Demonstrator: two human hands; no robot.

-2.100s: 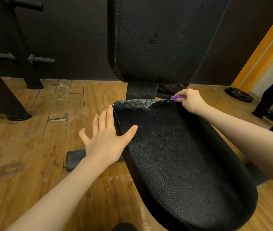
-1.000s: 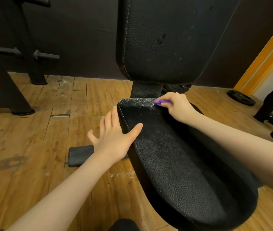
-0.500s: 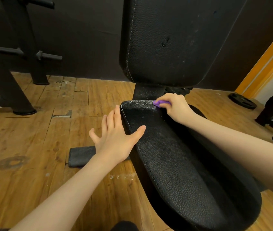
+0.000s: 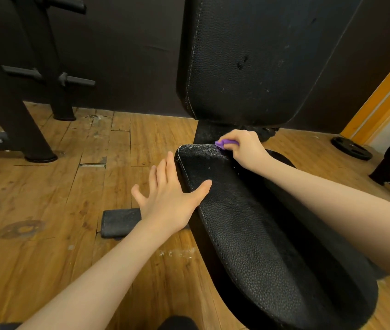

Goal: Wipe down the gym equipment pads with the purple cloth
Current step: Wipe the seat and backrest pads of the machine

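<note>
Head view: our right hand [image 4: 245, 148] grips the cloth [image 4: 222, 143] at the seat pad's [image 4: 260, 234] far end; its length runs near-to-far; our left hand [image 4: 169, 198] lies flat on its left edge.

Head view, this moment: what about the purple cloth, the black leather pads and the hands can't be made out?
- Purple cloth: mostly hidden inside the right hand; its size and folds are unclear.
- Black leather backrest pad: top cut off by the frame edge.
- Black leather seat pad: right side covered by the right forearm.
- Left hand: only its thumb shows on the seat; the palm's contact is hidden.
</note>
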